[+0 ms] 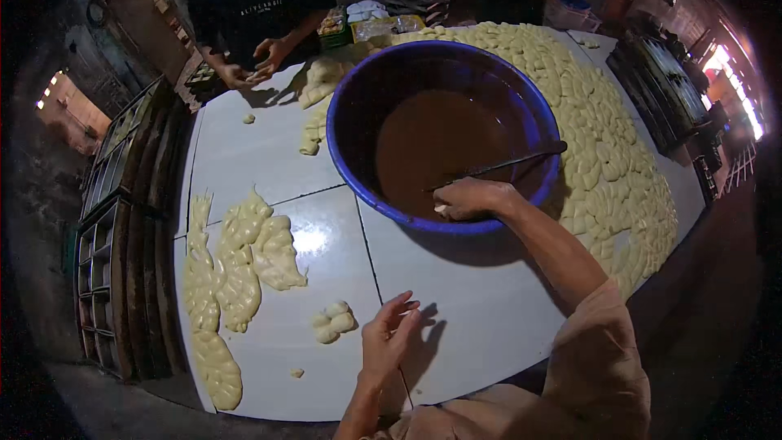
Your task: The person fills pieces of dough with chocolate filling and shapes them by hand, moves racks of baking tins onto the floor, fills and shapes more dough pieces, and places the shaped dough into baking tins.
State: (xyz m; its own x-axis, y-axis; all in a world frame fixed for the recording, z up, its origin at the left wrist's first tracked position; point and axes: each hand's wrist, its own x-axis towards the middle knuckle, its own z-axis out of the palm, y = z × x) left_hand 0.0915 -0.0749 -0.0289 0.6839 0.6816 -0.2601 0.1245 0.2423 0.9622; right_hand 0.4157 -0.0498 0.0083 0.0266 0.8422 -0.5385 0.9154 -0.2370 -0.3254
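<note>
Our left hand (386, 342) is open; our right hand (469, 198) curls over brown mixture (436, 134) in the blue tub (357, 98), grip unclear. Right of it, many dough pieces (603, 155) look portioned; left of both, dough slabs (238, 281) appear unfinished.

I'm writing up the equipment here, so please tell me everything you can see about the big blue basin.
The basin is round, wide and deep blue, apparently plastic, with a thick rim and smooth sloping walls. It stands upright and uncovered on the white tabletop, partly filled with a brown mixture. A dark stick slants out over its right side. The right hand reaches in over the near rim; arm contact is unclear. Pale dough pieces lie around its far and right sides.
</note>
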